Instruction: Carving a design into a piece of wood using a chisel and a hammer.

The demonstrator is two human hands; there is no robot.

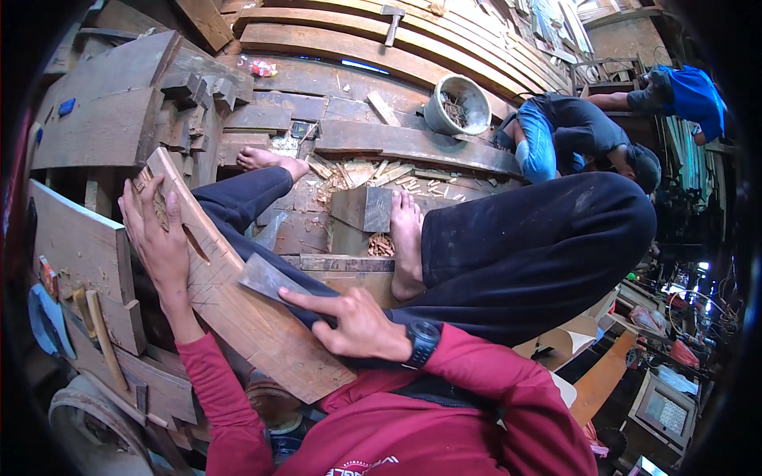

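One wooden board (238, 313) slants across your left leg (248, 190); your left hand (163, 250) clasps its upper-left edge, while your right hand (357, 324), index finger extended, grips a metal blade (266, 275) over it, contact hard to judge.

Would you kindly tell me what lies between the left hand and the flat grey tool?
The head view shows a stretch of wooden board there, with a dark slot and thin lines.

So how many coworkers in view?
2, both at upper right: person in jeans, bent over, and person in blue shirt, farther right. Others may be hidden behind clutter.
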